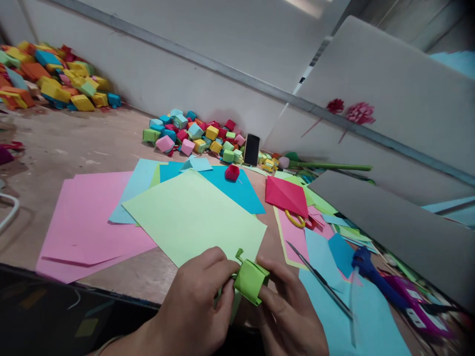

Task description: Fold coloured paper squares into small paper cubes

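Folded green paper box (251,281) at the near right edge of the pale green sheet (196,217), the landmark for all positions given here. The box has a flat, squarish face, creased edges and a small curled tab at its upper left. Left hand (202,296): thumb and forefinger pinched narrowly on the box's left side. Right hand (291,309): fingers curved around the right side, in contact with the box; the two hands hold it between them.

The landmark is smooth, flat and matte. To its left, overlapping pink sheets (92,217), the lowest with a bent edge; at its upper left, a light blue sheet (135,188) partly covered by it. Beyond its far side, a deeper blue sheet (241,190) bears a small, faceted red paper piece (232,172). Farther beyond, a heap of small multicoloured paper boxes (196,133), with a dark, glossy phone (252,150) standing at the heap's right; a larger heap (55,79) lies well to the landmark's upper left.

Right of the landmark: a creased red paper square (285,195), looped yellow handle (295,219), a slender, pointed metal tool (321,279) and a blurred purple object (419,306).
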`<state>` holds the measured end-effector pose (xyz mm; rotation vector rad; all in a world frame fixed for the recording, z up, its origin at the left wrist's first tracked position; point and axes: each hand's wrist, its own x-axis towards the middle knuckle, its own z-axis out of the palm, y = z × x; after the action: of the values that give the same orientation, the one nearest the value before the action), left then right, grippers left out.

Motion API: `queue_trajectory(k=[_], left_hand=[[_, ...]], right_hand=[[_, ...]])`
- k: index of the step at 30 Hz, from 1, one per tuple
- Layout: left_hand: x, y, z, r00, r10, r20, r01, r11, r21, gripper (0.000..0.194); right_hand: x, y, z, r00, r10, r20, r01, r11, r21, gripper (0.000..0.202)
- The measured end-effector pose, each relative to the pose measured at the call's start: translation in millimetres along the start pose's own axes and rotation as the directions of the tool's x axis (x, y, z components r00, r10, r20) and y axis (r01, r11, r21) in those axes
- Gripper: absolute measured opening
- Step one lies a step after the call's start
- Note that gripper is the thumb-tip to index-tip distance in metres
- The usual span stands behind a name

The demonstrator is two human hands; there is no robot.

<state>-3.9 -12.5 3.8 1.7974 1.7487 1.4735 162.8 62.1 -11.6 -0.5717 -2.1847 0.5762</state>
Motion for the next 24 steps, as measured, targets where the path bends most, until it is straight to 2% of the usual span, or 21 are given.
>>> queue_trajectory(k=[4, 7, 9, 12, 15, 17, 19, 21, 24], left_hand=[[0, 0, 2.9, 1.000, 0.014, 0.014, -0.014, 1.000, 0.003, 0.020], [0, -1, 4.0, 1.000, 0.016, 0.022, -0.016, 1.000, 0.013, 0.019], [0, 0, 3.8, 0.999, 0.011, 0.033, -0.012, 1.000, 0.028, 0.020], [1, 1, 2.2, 0.999, 0.035, 0.042, -0.038, 0.997, 0.069, 0.022], [2, 3, -0.3, 0.997, 0.075, 0.028, -0.078, 0.990, 0.117, 0.022], [2, 5, -1.7, 0.995, 0.093, 0.027, -0.096, 0.987, 0.129, 0.021], [2, 6, -2.8, 0.994, 0.105, 0.034, -0.108, 0.985, 0.132, 0.024], [0, 6, -3.9, 0.992, 0.127, 0.021, -0.129, 0.981, 0.144, 0.027], [-4, 5, -5.6, 0.987, 0.162, 0.008, -0.161, 0.972, 0.169, 0.025]], right_hand=[[0, 2, 3, 0.990, 0.133, 0.038, -0.136, 0.988, 0.074, 0.045], [-2, 5, 8, 0.976, 0.217, 0.021, -0.218, 0.965, 0.142, 0.041], [-3, 7, 10, 0.967, 0.256, 0.009, -0.253, 0.949, 0.187, 0.038], [-3, 7, 12, 0.966, 0.254, 0.055, -0.259, 0.928, 0.267, 0.038], [0, 4, 10, 0.975, 0.218, 0.052, -0.224, 0.947, 0.230, 0.042], [2, 1, 7, 0.980, 0.199, 0.003, -0.197, 0.969, 0.151, 0.042], [6, -2, 3, 0.992, 0.124, -0.022, -0.123, 0.991, 0.055, 0.040], [8, -4, -3, 0.999, -0.013, 0.030, 0.015, 0.998, -0.063, 0.035], [10, -8, -9, 0.976, -0.161, 0.144, 0.190, 0.957, -0.218, 0.031]])
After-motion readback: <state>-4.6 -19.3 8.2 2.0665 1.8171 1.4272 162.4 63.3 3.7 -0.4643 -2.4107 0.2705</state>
